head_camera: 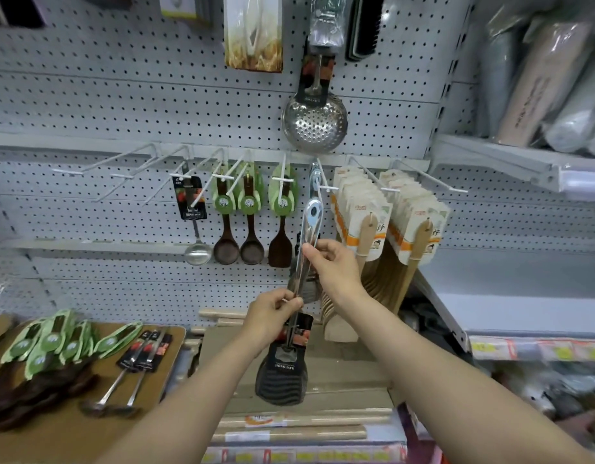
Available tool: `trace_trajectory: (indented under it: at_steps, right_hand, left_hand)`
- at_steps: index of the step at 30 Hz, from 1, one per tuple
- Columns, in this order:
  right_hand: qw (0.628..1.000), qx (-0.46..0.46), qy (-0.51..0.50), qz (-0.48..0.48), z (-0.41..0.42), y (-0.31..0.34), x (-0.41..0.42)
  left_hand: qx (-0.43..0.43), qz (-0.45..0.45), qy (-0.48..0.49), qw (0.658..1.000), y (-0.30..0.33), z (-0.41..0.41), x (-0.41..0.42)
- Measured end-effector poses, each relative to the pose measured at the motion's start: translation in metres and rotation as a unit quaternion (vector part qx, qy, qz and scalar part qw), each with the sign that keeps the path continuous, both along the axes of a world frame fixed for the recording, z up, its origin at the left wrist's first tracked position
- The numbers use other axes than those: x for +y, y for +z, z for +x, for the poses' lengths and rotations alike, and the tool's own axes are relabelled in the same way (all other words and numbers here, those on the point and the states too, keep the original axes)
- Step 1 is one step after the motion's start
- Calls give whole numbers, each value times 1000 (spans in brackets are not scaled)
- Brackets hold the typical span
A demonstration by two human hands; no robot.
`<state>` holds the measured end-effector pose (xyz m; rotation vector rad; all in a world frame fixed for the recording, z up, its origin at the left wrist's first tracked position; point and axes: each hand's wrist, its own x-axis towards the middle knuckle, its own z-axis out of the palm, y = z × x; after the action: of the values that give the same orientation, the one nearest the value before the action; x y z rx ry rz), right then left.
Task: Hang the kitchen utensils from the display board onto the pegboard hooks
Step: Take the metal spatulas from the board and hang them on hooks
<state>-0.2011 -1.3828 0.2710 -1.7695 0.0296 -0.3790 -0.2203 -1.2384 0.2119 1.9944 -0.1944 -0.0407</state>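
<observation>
Both hands [303, 283] gripping slotted black spatula [282, 376].

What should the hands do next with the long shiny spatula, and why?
Probably lift the spatula a little and slide its hanging hole onto the white hook just above it. Both the left hand and the right hand grip the handle, the hole sits just under the hook's tip, and it does not look threaded on yet.
</observation>
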Motion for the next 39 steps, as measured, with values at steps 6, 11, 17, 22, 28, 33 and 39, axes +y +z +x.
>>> trace_trajectory:
  at_steps: [6, 11, 17, 22, 28, 33, 39]
  right_hand:
    - [1000, -8, -14, 12, -1, 7, -10]
    - [1000, 0, -21, -5, 10, 10, -14]
    - [999, 20, -37, -21, 35, 8, -15]
    - [997, 30, -63, -44, 67, 10, -13]
    - [996, 43, -77, -19, 99, 13, -8]
    - [995, 53, -79, -18, 113, 13, -7]
    - [996, 46, -77, -10, 123, 13, -7]
  left_hand:
    - [-15, -3, -16, 1000, 1, 4, -15]
    - [-2, -2, -21, 1000, -5, 13, -23]
    - [4, 1, -21, 1000, -8, 43, -27]
    - [12, 6, -25, 1000, -8, 80, -34]
    - [6, -3, -30, 1000, -6, 123, -40]
    - [13, -4, -36, 999, -12, 147, -43]
    - [13, 0, -38, 999, -18, 164, -49]
